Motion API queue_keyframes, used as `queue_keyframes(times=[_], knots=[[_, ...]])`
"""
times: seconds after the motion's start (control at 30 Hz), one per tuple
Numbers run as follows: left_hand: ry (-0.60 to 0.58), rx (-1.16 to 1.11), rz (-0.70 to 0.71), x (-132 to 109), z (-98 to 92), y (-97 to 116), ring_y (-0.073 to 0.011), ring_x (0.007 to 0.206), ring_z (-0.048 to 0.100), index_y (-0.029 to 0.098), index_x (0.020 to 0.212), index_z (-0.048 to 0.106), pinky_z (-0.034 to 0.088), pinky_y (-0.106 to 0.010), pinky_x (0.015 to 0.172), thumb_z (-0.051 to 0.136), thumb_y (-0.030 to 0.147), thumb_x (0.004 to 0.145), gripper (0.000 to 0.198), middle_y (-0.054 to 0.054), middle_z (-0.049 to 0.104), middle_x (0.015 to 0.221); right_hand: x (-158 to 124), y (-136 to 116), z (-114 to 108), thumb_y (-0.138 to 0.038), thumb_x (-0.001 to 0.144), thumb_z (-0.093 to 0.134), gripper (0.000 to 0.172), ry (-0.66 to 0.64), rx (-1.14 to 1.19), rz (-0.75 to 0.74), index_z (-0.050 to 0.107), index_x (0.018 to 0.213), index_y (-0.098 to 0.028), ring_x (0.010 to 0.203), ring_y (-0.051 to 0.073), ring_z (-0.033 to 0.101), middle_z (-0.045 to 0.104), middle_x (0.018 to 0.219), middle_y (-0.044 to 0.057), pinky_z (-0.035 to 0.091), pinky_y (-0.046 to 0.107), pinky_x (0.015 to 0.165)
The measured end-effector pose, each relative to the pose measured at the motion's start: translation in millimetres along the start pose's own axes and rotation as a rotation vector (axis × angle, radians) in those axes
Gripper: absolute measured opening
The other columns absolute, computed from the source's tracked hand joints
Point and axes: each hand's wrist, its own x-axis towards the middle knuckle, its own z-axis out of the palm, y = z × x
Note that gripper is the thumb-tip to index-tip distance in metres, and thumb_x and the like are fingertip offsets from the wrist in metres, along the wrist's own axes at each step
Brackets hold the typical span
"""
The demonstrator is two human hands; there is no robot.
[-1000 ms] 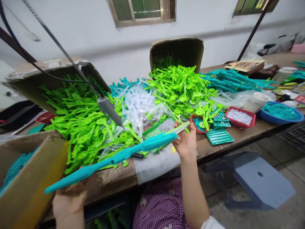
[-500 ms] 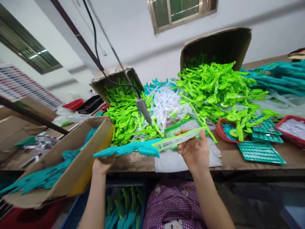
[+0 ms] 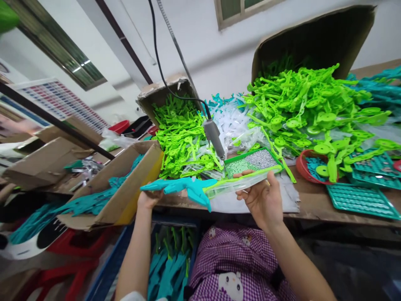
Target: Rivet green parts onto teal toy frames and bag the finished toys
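A long plastic toy piece (image 3: 191, 189) spans both my hands above the table's front edge. Its teal end is branched, and its other end is lime green with a clear side. My left hand (image 3: 150, 198) grips the teal tip from below, with the fingers partly hidden. My right hand (image 3: 262, 200) has thumb and fingers around the green and clear end. Behind that end lies a green tray (image 3: 230, 169) of small silvery parts. A grey electric screwdriver (image 3: 214, 138) hangs on a spring just above the tray, touched by neither hand.
Lime-green plastic parts (image 3: 300, 100) heap on the right, more (image 3: 184, 138) on the left, with clear pieces (image 3: 230, 121) between. A cardboard box (image 3: 125, 209) holds teal pieces at left. A red bowl (image 3: 302, 169) and teal trays (image 3: 363, 202) sit at right. Below stands a blue crate (image 3: 108, 267).
My view has swung left and down, so the table's contents appear shifted to the right. The toy piece stays in both hands and has rolled slightly, its teal branches now hanging lower.
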Motion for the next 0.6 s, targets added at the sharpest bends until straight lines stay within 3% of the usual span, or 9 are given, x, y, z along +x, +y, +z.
queue_keyframes(times=[0.43,0.6], knots=[[0.019,0.001,-0.009,1,1.0,2,-0.0286,0.076,0.072,0.014,0.131,0.055,0.059,-0.043,0.057,0.033,0.034,0.097,0.045,-0.013,0.074,0.089,-1,-8,-10,-0.056,0.087,0.05,0.046,-0.081,-0.066,0.11,0.068,0.097,-0.014,0.071,0.018,0.073,0.076,0.1,0.012,0.06,0.027,0.066],[-0.023,-0.022,-0.002,1,3.9,2,-0.0295,0.077,0.072,0.018,0.135,0.049,0.059,-0.045,0.06,0.034,0.034,0.097,0.044,-0.01,0.075,0.091,-1,-7,-13,-0.058,0.084,0.056,0.045,-0.051,-0.063,0.087,0.063,0.103,-0.018,0.071,0.019,0.074,0.076,0.101,0.011,0.06,0.028,0.064]])
